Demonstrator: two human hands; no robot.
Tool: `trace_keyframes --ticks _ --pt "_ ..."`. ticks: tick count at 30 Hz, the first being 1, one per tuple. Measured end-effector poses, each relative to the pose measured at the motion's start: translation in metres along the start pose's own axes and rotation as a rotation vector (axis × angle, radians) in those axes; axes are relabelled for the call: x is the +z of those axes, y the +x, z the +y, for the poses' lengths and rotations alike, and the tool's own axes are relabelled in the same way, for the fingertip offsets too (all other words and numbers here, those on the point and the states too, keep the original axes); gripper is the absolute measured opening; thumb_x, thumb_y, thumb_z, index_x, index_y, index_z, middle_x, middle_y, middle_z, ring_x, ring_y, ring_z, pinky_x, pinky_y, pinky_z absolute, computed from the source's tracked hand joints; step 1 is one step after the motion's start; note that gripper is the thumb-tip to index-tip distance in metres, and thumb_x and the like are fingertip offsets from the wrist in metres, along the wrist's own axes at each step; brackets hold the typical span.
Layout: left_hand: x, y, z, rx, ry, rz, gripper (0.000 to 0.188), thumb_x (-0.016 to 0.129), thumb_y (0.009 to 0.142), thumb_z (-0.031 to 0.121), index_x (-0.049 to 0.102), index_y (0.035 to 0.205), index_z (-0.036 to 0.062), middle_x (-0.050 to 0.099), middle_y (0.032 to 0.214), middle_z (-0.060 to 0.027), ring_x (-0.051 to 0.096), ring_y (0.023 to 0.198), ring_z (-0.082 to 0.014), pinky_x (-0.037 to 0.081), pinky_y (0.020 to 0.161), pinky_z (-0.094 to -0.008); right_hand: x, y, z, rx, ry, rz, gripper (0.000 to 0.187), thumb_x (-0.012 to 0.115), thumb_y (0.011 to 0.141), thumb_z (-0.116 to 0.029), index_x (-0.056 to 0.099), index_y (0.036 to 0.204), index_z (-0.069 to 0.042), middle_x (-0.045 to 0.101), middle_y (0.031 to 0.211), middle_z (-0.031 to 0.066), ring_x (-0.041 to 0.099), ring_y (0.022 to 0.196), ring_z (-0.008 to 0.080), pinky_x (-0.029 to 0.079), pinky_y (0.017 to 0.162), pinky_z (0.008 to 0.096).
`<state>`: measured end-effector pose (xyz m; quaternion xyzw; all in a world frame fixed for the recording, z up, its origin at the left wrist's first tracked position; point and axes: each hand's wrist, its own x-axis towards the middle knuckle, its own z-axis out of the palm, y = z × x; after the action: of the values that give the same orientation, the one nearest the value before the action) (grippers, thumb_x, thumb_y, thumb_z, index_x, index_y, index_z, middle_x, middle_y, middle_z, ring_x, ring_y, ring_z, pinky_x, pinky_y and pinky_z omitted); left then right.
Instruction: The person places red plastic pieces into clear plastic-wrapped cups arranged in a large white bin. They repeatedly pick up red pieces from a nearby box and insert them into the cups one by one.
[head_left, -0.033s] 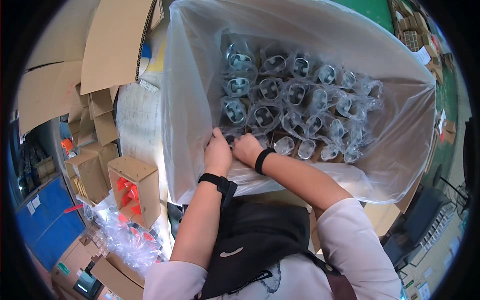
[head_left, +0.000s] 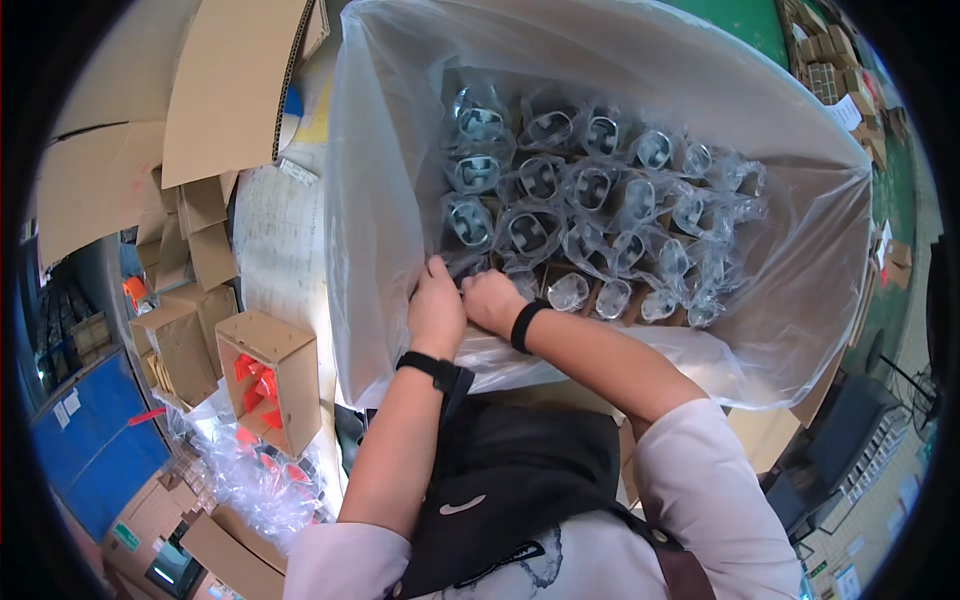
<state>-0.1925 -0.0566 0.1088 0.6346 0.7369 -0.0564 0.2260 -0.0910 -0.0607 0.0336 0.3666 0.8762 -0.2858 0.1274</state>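
Note:
A large carton with a clear plastic liner (head_left: 590, 50) stands before me. Inside, rows of metal pistons (head_left: 592, 187) sit in clear plastic bags between cardboard dividers. Both my hands reach into the near left corner, close together. My left hand (head_left: 437, 312) is by the liner's left wall, its fingers bent down and partly hidden. Beside it, my right hand (head_left: 493, 303) is closed, its fingertips pinching a clear plastic bag (head_left: 475, 268) in the front row. What lies below the fingers is mostly hidden.
Left of the carton, a worktable (head_left: 275, 240) bears a small cardboard box (head_left: 268, 340) with orange-red parts. A heap of clear plastic bags (head_left: 250, 490) lies nearer me. Cardboard sheets (head_left: 225, 90) stand at the upper left. A dark chair (head_left: 840, 450) is at the right.
My hands have shifted very slightly at the same corner, the right one a touch to the left. The bagged pistons stay in place.

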Motion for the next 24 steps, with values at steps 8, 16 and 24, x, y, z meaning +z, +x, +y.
trace_keyframes --ticks 8,16,24 --pt "-0.002 0.017 -0.012 -0.111 -0.046 -0.649 0.068 0.062 0.079 0.014 0.033 0.138 -0.0004 0.043 0.138 -0.0226 0.058 0.106 -0.0421 0.048 0.089 -0.0436 -0.012 -0.047 -0.021 -0.183 0.128 0.183 0.019 0.055 0.08 -0.02 0.065 0.071 -0.007 0.068 0.074 0.0093 0.068 0.063 0.0242 0.052 0.053 0.0381" --pt "-0.011 -0.001 -0.01 0.148 -0.074 -0.217 0.051 0.054 0.079 0.004 0.046 0.129 -0.0057 0.052 0.128 -0.0256 0.059 0.103 -0.041 0.049 0.088 -0.045 -0.031 -0.081 0.0 -0.009 0.406 0.108 0.013 0.059 0.076 -0.016 0.068 0.081 -0.008 0.067 0.082 0.0162 0.067 0.078 0.0314 0.053 0.066 0.0445" --pt "0.039 -0.044 0.052 0.557 0.032 -0.663 0.033 0.052 0.089 0.029 0.066 0.105 0.0036 0.066 0.092 -0.0218 0.063 0.089 -0.0373 0.049 0.08 -0.0459 -0.001 -0.056 0.057 0.225 0.15 -0.025 0.016 0.057 0.078 -0.014 0.071 0.08 -0.006 0.07 0.084 0.0148 0.068 0.08 0.0319 0.055 0.07 0.0421"
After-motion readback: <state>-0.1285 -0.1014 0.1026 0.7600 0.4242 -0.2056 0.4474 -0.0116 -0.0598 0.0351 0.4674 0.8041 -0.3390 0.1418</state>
